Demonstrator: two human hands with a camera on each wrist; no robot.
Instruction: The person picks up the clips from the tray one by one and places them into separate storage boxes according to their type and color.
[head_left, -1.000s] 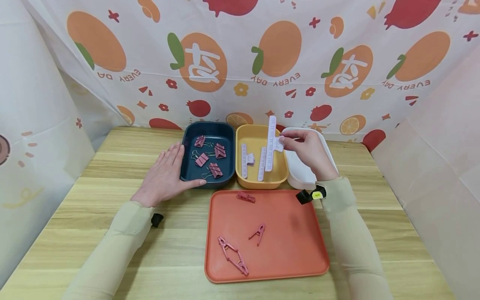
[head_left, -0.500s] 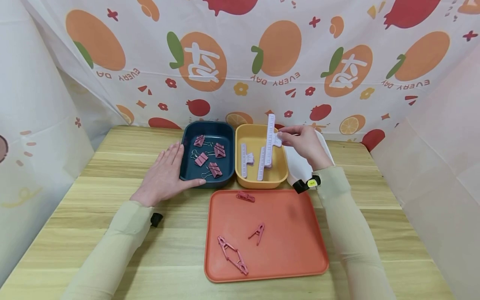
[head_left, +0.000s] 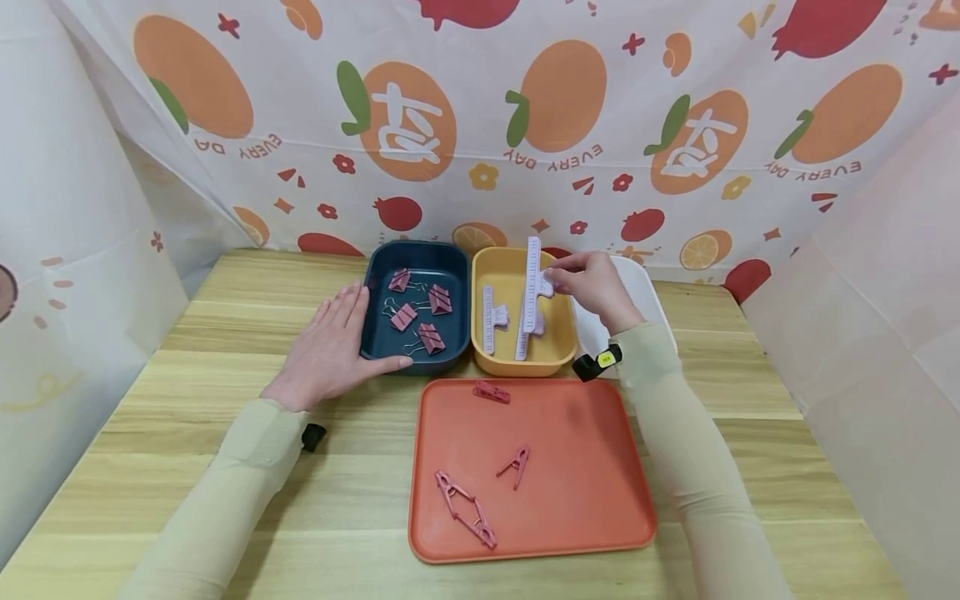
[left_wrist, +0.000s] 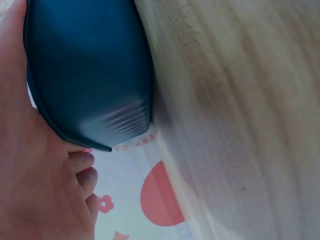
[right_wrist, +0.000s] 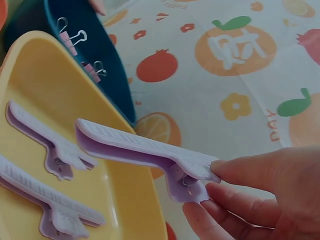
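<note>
My right hand (head_left: 596, 287) pinches a long lilac sealing clip (head_left: 532, 283) by its tab, above the yellow box (head_left: 555, 357). In the right wrist view the thumb and fingers grip the tab of that clip (right_wrist: 145, 150), and its long bar points left. Two more lilac clips (head_left: 488, 321) lie in the yellow box, one partly hidden under the held one. My left hand (head_left: 322, 346) rests with straight fingers against the left side of the dark blue box (head_left: 375, 354). Several pink binder clips (head_left: 431, 340) lie inside that box.
A white box (head_left: 641, 300) stands right of the yellow one, partly behind my right hand. In front, an orange tray (head_left: 585, 500) holds several pink clothespins (head_left: 517, 465), two linked into a loop. A printed cloth (head_left: 480, 100) hangs behind the boxes.
My right hand has moved a little left with the lilac clip, from the yellow box's right edge to further over its inside. The left hand stays in place.
</note>
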